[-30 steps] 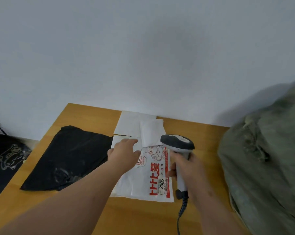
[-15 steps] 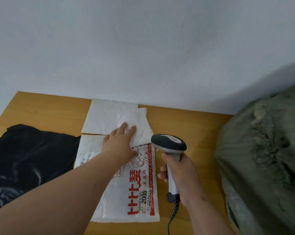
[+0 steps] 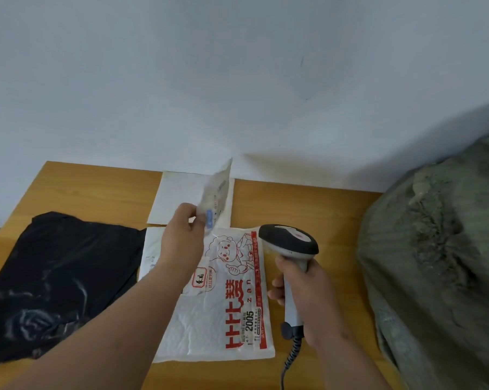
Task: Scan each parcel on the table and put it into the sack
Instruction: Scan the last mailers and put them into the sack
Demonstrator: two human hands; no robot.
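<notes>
My left hand (image 3: 182, 235) pinches a small white parcel (image 3: 216, 197) by its lower edge and holds it tilted up off the table, label side toward the scanner. My right hand (image 3: 302, 288) grips the handle of a grey and black barcode scanner (image 3: 288, 242), whose head points left. Under my left forearm lies a large white parcel with red print (image 3: 234, 313). Behind it a flat white parcel (image 3: 175, 198) rests against the wall. A black plastic parcel (image 3: 57, 277) lies at the left. The grey-green sack (image 3: 440, 254) bulges at the right.
The wooden table (image 3: 308, 204) ends at a pale wall at the back. The scanner's coiled cable (image 3: 291, 358) hangs off toward the near edge. Bare wood shows between the printed parcel and the sack.
My left hand, which lay flat on the small white parcel, has picked it up and tipped it upright. The scanner has stayed about where it was.
</notes>
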